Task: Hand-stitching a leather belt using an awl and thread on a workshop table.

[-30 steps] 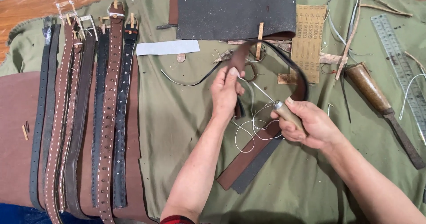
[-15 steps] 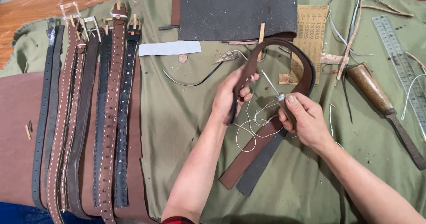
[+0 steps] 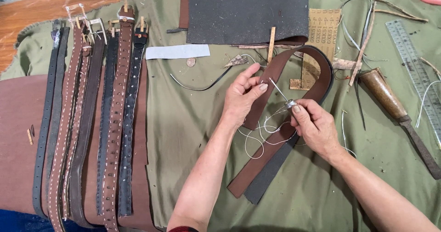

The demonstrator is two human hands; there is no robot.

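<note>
While the left hand [image 3: 242, 98] pinches the edge of a brown leather strap [image 3: 275, 121], its fingers [image 3: 257, 85] closed on the leather at the fold, the right hand [image 3: 317, 126] grips an awl [image 3: 281, 94], fingers wrapped tight round its metal collar, the thin point aimed at the strap just beside the left thumb.

White thread [image 3: 259, 137] lies in loose loops under and between both hands, touching the strap. No stitching shows on this strap from here; judged from that, the sewing is at its start or not begun, and nearly the whole length remains. Lower end of the strap runs down toward the wearer; upper end loops back beyond the fingers.

Left of the left hand, well apart: a row of finished belts [image 3: 92, 121], buckled, many with stitch lines or holes, lying on a brown leather sheet [image 3: 18, 135].

Right of the right hand: a wooden-handled tool [image 3: 395, 112], then a ruler [image 3: 415, 66].

Beyond the fingers: a dark grey sheet [image 3: 248, 11], a sandpaper piece [image 3: 321, 29], a white strip [image 3: 177, 51], leather offcuts.

Counter covered in olive green cloth [image 3: 193, 135]; orange-brown surface [image 3: 55, 4] at the far left corner.
</note>
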